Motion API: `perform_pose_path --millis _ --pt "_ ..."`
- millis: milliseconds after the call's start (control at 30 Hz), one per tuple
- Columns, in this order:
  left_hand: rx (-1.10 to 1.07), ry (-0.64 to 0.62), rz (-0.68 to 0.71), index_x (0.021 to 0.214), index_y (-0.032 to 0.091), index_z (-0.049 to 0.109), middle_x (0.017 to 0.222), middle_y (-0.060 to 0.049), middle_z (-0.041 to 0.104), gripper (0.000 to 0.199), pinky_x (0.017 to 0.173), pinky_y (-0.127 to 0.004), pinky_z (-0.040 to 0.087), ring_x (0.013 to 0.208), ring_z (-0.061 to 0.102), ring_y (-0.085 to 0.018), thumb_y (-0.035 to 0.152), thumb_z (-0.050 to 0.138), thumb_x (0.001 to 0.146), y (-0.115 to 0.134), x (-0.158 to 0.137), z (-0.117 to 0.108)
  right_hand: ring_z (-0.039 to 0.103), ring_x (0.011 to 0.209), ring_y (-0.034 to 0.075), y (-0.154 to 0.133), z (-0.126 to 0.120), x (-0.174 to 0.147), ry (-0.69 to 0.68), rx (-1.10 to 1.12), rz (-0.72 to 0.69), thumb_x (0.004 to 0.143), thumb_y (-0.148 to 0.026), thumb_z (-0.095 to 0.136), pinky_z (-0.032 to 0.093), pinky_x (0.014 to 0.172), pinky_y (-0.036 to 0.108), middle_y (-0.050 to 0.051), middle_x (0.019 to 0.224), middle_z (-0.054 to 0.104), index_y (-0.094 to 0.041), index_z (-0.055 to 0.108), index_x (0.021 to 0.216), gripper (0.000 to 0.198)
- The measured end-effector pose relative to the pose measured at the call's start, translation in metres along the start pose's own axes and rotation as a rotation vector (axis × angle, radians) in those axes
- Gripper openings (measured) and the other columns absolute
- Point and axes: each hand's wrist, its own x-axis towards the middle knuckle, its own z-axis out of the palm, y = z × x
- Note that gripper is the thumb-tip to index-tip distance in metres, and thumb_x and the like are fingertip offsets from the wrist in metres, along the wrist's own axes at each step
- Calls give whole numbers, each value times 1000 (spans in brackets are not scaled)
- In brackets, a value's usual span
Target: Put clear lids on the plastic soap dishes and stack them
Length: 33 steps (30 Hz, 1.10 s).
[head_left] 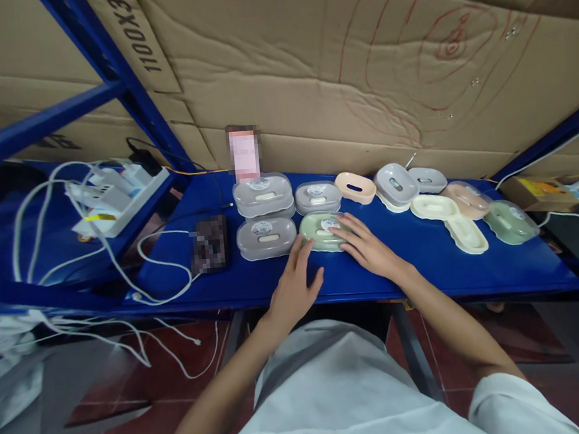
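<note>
Both hands open on the green soap box (322,232): left hand (295,285) beside, right hand (366,246) on top; lining it up beside the grey boxes (266,237).

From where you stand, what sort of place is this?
Probably a small workshop or packing station. Lidded plastic soap boxes sit in rows on a blue metal shelf, flattened cardboard lines the wall behind, and a power strip with white cables lies at the left.
</note>
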Motion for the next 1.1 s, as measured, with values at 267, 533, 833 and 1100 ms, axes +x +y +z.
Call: perform_pose_path --millis 267,533,833,1100 --pt "217 98 228 161 27 44 170 -17 41 58 126 -58 42 159 40 -36 21 57 105 2 24 -14 32 163 31 -1 6 3 29 -68 5 112 -30 47 38 130 61 7 170 44 -37 38 167 57" --pt "374 -123 391 145 19 63 150 -17 65 44 117 -52 52 140 62 -35 16 61 101 -5 70 -27 28 164 33 -5 14 -1 32 -129 -27 107 -32 60 37 131 62 10 174 38 -35 29 171 71" --pt "408 -80 460 140 19 67 145 -16 68 38 113 -49 54 136 65 -33 19 60 103 -19 63 -22 26 165 30 0 19 -5 40 -105 -28 108 -26 57 36 132 58 7 174 38 -36 30 170 68" --pt "580 -103 379 143 17 63 143 -18 67 39 110 -48 54 134 63 -33 20 55 105 -2 76 -16 25 165 29 32 -7 13 -91 -118 -32 110 -39 53 27 134 61 7 177 30 -35 26 172 68"
